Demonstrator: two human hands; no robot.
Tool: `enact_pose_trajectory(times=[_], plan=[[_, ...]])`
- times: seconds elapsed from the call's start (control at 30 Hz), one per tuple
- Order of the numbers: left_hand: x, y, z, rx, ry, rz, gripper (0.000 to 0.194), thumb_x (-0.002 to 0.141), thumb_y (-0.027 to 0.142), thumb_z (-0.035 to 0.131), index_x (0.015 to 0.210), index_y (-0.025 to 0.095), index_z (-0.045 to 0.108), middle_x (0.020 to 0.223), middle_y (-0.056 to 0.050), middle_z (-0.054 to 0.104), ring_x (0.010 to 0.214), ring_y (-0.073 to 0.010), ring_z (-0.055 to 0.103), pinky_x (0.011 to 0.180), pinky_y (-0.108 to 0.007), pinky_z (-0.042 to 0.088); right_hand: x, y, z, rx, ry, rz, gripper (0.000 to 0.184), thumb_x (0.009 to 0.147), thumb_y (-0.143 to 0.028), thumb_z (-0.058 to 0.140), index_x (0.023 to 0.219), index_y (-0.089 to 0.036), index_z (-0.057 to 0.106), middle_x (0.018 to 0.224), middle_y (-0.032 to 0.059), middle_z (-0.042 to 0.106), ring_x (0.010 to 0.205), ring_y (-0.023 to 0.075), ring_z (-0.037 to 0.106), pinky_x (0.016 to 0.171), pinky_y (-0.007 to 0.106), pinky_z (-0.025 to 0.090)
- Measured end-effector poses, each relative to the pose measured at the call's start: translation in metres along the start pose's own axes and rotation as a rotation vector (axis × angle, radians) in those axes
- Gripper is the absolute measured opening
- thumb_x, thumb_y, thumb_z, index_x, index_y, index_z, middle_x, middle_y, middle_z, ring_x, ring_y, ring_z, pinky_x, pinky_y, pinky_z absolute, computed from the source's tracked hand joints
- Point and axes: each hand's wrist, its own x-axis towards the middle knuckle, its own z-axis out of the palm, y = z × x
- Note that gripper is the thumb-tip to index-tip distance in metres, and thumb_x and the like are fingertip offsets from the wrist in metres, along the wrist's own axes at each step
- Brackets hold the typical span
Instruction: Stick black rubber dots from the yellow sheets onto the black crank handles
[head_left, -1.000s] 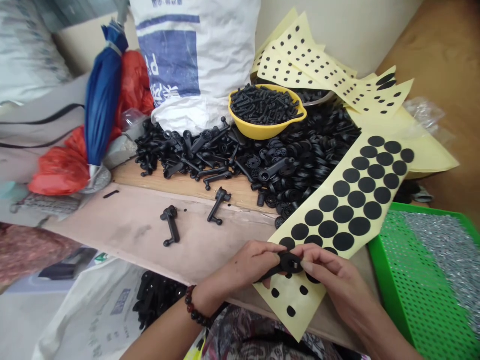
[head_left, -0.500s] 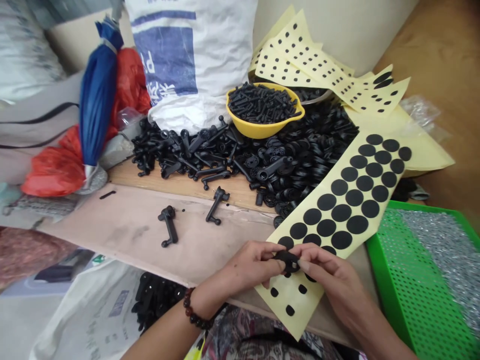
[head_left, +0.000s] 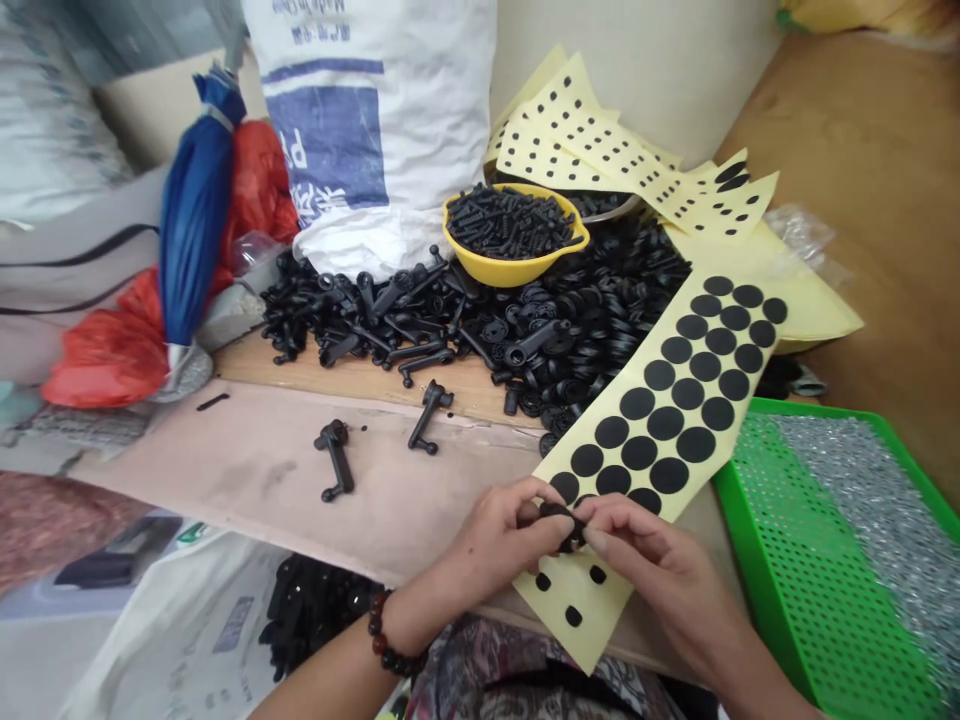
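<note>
Worktable (head_left: 247, 470) below, black part (head_left: 559, 525) half-hidden between both hands (head_left: 499, 535) (head_left: 649, 565)

This is a cramped small-scale assembly workspace, perhaps a corner of a home. A rough board worktop (head_left: 262, 470) carries a loose heap of black plastic parts (head_left: 360, 315) and yellow-backed sheets of black rubber dots (head_left: 667, 400). A yellow bowl of black screws (head_left: 510, 225) stands among them, and a green perforated tray (head_left: 810, 570) of small metal pieces sits alongside. A woven sack (head_left: 375, 130), a red plastic bag (head_left: 105, 365) and a folded blue umbrella (head_left: 196, 220) crowd the wall behind.
</note>
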Motion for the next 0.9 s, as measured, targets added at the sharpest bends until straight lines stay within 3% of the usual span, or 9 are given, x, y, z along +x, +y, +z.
enact_pose_trajectory(times=[0.13, 0.33, 0.53, 0.63, 0.73, 0.8, 0.83, 0.9], plan=[[-0.004, -0.002, 0.002, -0.044, 0.069, 0.038, 0.032, 0.074, 0.042, 0.065, 0.09, 0.015, 0.059, 0.049, 0.009, 0.041, 0.04, -0.0058, 0.042, 0.04, -0.016, 0.038, -0.006, 0.004, -0.002, 0.162, 0.002, 0.081, 0.024, 0.073, -0.046, 0.072, 0.072, -0.022, 0.074, 0.097, 0.0086, 0.071, 0.088, 0.0233, 0.063, 0.074, 0.031, 0.051], [-0.012, -0.001, 0.003, -0.151, 0.083, 0.018, 0.041, 0.074, 0.051, 0.065, 0.092, 0.015, 0.056, 0.059, 0.003, 0.057, 0.04, -0.0056, 0.046, 0.04, -0.016, 0.036, -0.009, 0.005, 0.0, 0.382, 0.042, 0.166, 0.035, 0.072, -0.051, 0.072, 0.092, -0.023, 0.073, 0.091, 0.0085, 0.073, 0.077, 0.0222, 0.067, 0.072, 0.036, 0.055], [-0.023, -0.006, 0.018, -0.157, 0.087, 0.041, 0.038, 0.076, 0.048, 0.065, 0.092, 0.015, 0.057, 0.053, 0.008, 0.044, 0.042, -0.0057, 0.042, 0.042, -0.017, 0.039, -0.014, 0.006, 0.013, -0.154, -0.013, -0.171, 0.027, 0.091, -0.043, 0.051, 0.109, -0.028, 0.065, 0.092, 0.0028, 0.071, 0.079, 0.0193, 0.067, 0.069, 0.026, 0.052], [-0.035, -0.011, 0.018, -0.203, 0.103, 0.001, 0.039, 0.076, 0.049, 0.065, 0.093, 0.015, 0.056, 0.051, 0.009, 0.04, 0.04, -0.005, 0.038, 0.04, -0.016, 0.036, -0.022, 0.007, 0.026, -0.264, -0.081, -0.327, 0.026, 0.096, -0.031, 0.043, 0.116, -0.033, 0.06, 0.102, 0.0008, 0.071, 0.088, 0.018, 0.067, 0.076, 0.024, 0.052], [-0.063, -0.012, -0.003, -0.122, 0.094, -0.045, 0.039, 0.078, 0.052, 0.061, 0.093, 0.015, 0.057, 0.057, 0.006, 0.05, 0.041, -0.0065, 0.041, 0.04, -0.018, 0.036, -0.031, 0.004, 0.036, -0.277, -0.259, -0.373, 0.033, 0.096, -0.026, 0.042, 0.125, -0.035, 0.053, 0.107, 0.0008, 0.069, 0.093, 0.0179, 0.067, 0.077, 0.025, 0.053], [-0.092, -0.01, -0.03, 0.092, 0.095, -0.068, 0.033, 0.084, 0.048, 0.055, 0.094, 0.016, 0.06, 0.065, 0.002, 0.058, 0.048, -0.0094, 0.049, 0.044, -0.019, 0.039, -0.031, 0.001, 0.035, -0.317, -0.343, -0.404, 0.033, 0.095, -0.026, 0.043, 0.126, -0.034, 0.052, 0.109, 0.0016, 0.068, 0.095, 0.0183, 0.066, 0.079, 0.026, 0.053], [-0.108, -0.009, -0.045, 0.272, 0.114, -0.093, 0.03, 0.087, 0.045, 0.052, 0.095, 0.018, 0.062, 0.065, 0.001, 0.06, 0.051, -0.0111, 0.052, 0.047, -0.02, 0.039, -0.028, 0.001, 0.032, -0.36, -0.333, -0.431, 0.031, 0.095, -0.026, 0.043, 0.124, -0.032, 0.054, 0.109, 0.0025, 0.068, 0.096, 0.0187, 0.065, 0.081, 0.027, 0.052], [-0.136, -0.009, -0.074, 0.68, 0.26, -0.132, 0.026, 0.09, 0.039, 0.047, 0.1, 0.022, 0.064, 0.077, -0.002, 0.068, 0.067, -0.0169, 0.061, 0.059, -0.024, 0.046, -0.016, 0.002, 0.022, -0.501, -0.197, -0.481, 0.023, 0.095, -0.027, 0.043, 0.112, -0.028, 0.058, 0.107, 0.0054, 0.067, 0.098, 0.021, 0.063, 0.085, 0.031, 0.05]])
